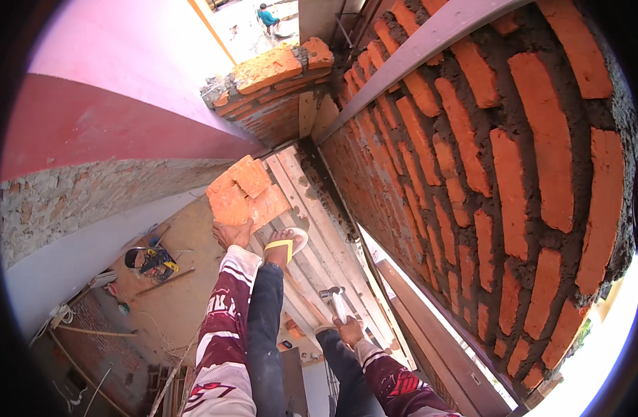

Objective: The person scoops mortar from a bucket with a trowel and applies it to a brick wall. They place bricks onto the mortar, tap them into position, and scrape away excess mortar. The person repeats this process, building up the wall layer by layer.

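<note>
My left hand [232, 233] grips the near edge of a small pile of orange bricks [239, 193] lying on a plank platform [322, 254]. Beside that hand, my foot in a yellow-strapped sandal [283, 247] rests on the planks. Lower right, my right hand [348, 330] holds a hammer [336, 300] by its pale handle, head pointing up, over the boards near my other leg.
A brick wall with dark mortar [534, 139] rises on the right, crossed by a straight bar [402, 66]. A short brick section [270, 69] stands ahead. Far below lie tools [150, 260] and cables beside the left wall. A distant person [267, 19] is at the top.
</note>
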The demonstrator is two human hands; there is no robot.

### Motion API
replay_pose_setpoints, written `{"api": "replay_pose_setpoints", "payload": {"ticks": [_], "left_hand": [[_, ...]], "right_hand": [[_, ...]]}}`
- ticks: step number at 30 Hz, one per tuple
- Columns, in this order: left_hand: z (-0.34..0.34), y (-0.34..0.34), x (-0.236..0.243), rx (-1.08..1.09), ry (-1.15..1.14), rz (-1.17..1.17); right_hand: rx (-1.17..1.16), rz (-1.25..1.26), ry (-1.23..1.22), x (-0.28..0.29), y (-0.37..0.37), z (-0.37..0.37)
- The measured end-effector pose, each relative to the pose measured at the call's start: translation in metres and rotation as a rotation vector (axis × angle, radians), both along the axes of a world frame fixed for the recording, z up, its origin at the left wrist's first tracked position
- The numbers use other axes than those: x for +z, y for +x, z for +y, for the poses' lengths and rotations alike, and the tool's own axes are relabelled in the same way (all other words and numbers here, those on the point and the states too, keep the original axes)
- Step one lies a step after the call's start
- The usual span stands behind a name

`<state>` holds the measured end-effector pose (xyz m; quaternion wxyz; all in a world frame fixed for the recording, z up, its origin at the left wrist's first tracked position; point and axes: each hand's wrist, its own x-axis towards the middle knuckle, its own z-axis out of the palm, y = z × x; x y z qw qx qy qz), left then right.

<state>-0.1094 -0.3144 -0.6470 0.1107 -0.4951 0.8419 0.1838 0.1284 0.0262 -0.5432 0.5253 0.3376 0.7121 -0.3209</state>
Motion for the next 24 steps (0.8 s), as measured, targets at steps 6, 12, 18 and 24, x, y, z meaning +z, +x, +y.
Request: {"api": "replay_pose_setpoints", "payload": {"ticks": [6, 12, 18, 24], "left_hand": [[-0.035, 0.035, 0.018, -0.413, 0.089, 0.032], [-0.031, 0.071, 0.043, -0.076, 0.812, 0.154], [0.032, 0.122, 0.144, 0.336, 1.724, 0.373], [0.102, 0.146, 0.241, 0.613, 2.021, 0.312]], "right_hand": [[0.221, 0.134, -0.023, -0.001, -0.025, -0.018], [0.019, 0.24, -0.133, -0.005, -0.044, -0.032], [-0.345, 0.193, -0.378, 0.041, -0.075, -0.043], [-0.086, 0.466, -0.367, 0.131, -0.077, -0.062]]}}
